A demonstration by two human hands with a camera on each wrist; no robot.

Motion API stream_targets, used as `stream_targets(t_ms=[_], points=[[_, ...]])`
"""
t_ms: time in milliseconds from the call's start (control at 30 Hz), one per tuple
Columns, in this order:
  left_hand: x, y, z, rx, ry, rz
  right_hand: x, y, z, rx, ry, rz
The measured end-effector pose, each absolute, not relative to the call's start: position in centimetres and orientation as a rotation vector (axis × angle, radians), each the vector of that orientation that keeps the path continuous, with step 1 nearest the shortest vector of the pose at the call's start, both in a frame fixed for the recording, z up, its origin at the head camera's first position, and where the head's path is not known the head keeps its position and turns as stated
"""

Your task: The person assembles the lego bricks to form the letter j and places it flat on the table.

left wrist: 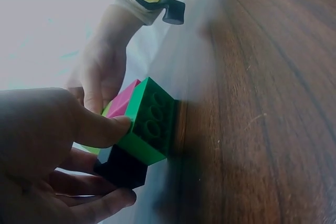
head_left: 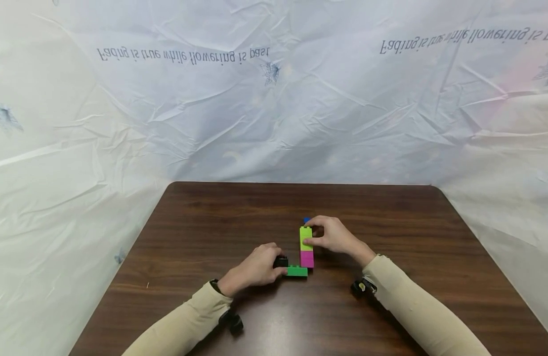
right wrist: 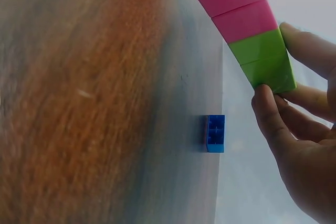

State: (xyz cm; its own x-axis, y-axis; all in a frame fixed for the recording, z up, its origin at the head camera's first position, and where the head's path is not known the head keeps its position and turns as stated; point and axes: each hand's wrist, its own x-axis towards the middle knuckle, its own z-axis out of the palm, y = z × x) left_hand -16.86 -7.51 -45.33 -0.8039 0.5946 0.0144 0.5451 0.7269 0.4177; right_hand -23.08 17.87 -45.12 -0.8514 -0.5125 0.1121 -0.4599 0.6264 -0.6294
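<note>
Several toy building bricks form one joined piece between the two hands. My left hand (head_left: 258, 266) grips its near left end, with the thumb on the green brick (head_left: 297, 271) and the fingers round the black brick (left wrist: 121, 167). Open round sockets show on the green brick's underside in the left wrist view. Pink bricks (right wrist: 245, 20) join the green one, and lime-green bricks (right wrist: 264, 55) follow at the far end. My right hand (head_left: 333, 235) pinches the lime-green end between thumb and fingers.
A loose blue brick (right wrist: 216, 134) lies on the brown wooden table (head_left: 220, 212), just beyond the right hand in the head view. Whitish printed sheeting (head_left: 256, 118) hangs around the table's back and sides.
</note>
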Motion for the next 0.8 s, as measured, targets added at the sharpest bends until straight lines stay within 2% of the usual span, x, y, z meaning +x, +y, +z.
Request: stream_targets(t_ms=[800], points=[[-16.70, -7.73, -45.29, 0.974, 2.737, 0.580, -23.18, 17.82, -45.56, -0.810, 2.671, -0.946]])
